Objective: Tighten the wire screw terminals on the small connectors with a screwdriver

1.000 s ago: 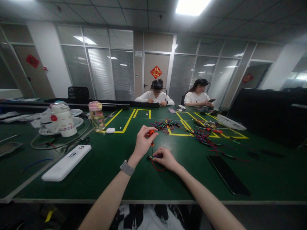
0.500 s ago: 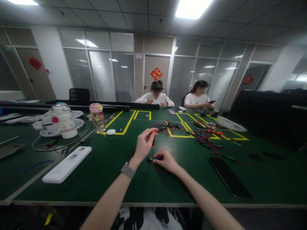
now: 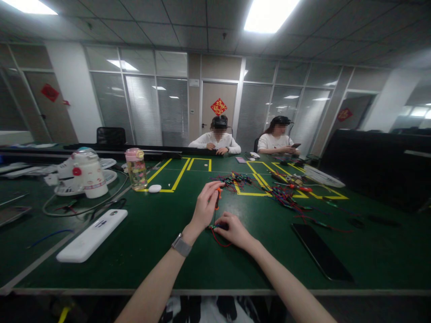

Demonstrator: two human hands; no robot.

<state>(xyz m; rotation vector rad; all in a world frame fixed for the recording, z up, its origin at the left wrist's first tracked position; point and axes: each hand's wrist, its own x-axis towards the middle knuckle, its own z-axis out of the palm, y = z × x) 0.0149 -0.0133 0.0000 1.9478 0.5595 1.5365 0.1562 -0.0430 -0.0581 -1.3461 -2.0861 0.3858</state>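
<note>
My left hand is closed around the orange-and-black handle of a screwdriver, whose thin shaft points down. The tip meets, or nearly meets, a small green terminal block on the table; contact is too small to tell. My right hand pinches this piece from the right, its fingertips covering most of it. From the block a red wire curves out over the green table. Beyond my hands lies a pile of similar green pieces with red and blue wires.
To the right are a second wire heap and a black phone. On the left stand a white power bank, a pink-lidded bottle and a white jug. Two people sit across the table.
The screwdriver's handle leans slightly more to the right, and my left hand has turned around it. My right hand still pinches the piece. The view has tilted up a little.
</note>
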